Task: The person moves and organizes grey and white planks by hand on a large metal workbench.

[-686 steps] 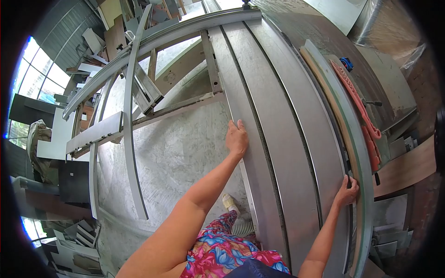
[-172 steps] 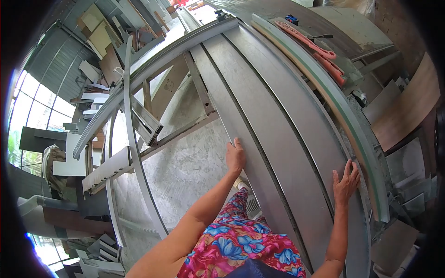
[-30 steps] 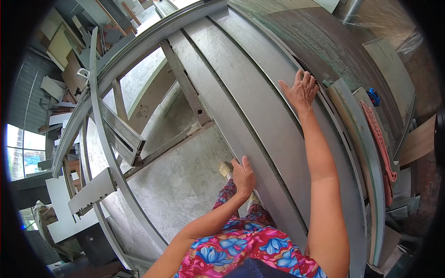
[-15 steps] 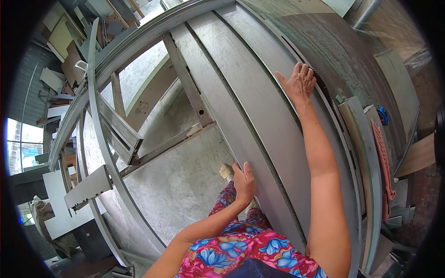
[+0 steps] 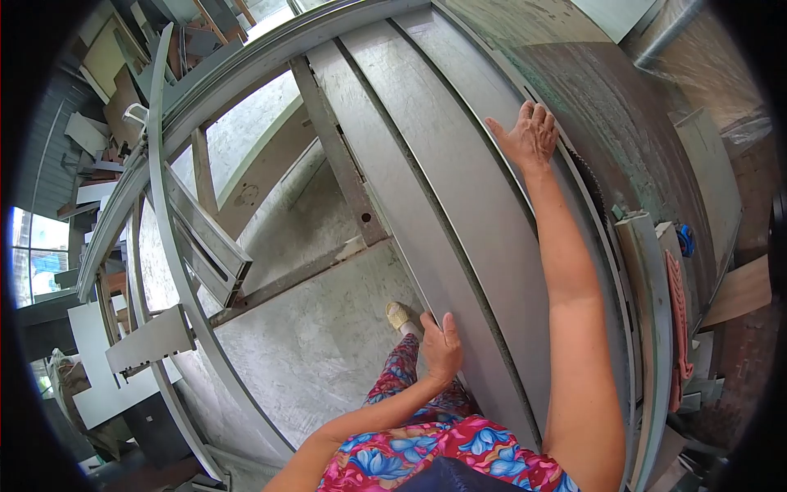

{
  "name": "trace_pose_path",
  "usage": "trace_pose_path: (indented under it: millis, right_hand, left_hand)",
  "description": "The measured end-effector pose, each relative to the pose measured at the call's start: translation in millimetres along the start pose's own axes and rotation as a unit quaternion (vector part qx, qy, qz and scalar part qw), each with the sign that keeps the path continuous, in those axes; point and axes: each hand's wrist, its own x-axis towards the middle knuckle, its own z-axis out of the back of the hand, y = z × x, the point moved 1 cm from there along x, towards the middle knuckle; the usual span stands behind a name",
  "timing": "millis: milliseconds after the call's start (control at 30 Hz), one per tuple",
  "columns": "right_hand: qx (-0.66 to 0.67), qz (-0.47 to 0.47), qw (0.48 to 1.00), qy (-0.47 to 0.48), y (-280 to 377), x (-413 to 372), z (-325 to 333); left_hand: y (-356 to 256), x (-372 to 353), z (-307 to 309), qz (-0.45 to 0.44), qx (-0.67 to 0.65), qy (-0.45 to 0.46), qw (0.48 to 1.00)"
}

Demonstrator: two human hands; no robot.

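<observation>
My left hand (image 5: 442,348) is at the near left edge of the grey metal sliding table (image 5: 475,205), its thumb raised and its fingers curled over the edge. Further forward, my right hand (image 5: 533,135) rests on the table's right part with fingers spread, holding nothing. Dark grooves run lengthwise along the metal surface. Just right of my right hand, a toothed saw blade (image 5: 592,184) shows in a slot.
A brown worn board surface (image 5: 607,107) lies to the right, with a blue tape measure (image 5: 685,239) and a pink cord (image 5: 677,320). A metal frame with a long curved-looking rail (image 5: 176,246) stands left. Sheet offcuts (image 5: 86,131) lean behind it.
The view has shifted slightly. A foot has moved forward on the floor, more of the blade shows beside my right hand, and both hands keep their places on the table.
</observation>
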Motion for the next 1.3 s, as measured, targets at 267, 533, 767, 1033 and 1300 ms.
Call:
trace_pose_path:
  millis: [267,533,767,1033,1300]
  right_hand:
    - [-0.007,-0.005,1.000,0.025,25.0,36.9,-13.4]
    - [-0.008,0.003,1.000,0.015,59.7,75.3,-27.5]
    - [0.002,0.019,1.000,-0.004,80.3,93.7,-49.3]
    - [0.018,0.031,0.999,-0.019,93.9,111.3,-61.3]
    - [0.090,0.051,0.995,0.013,96.3,143.1,-76.4]
  left_hand:
    - [4.8,5.2,2.7,-0.002,-0.068,0.051,0.996]
    - [7.6,15.9,7.9,-0.026,-0.084,0.065,0.994]
    - [12.4,18.7,9.6,-0.010,-0.130,0.106,0.986]
    - [22.2,26.4,11.3,-0.046,-0.129,0.130,0.982]
    - [24.2,36.6,16.3,-0.077,-0.133,0.146,0.977]
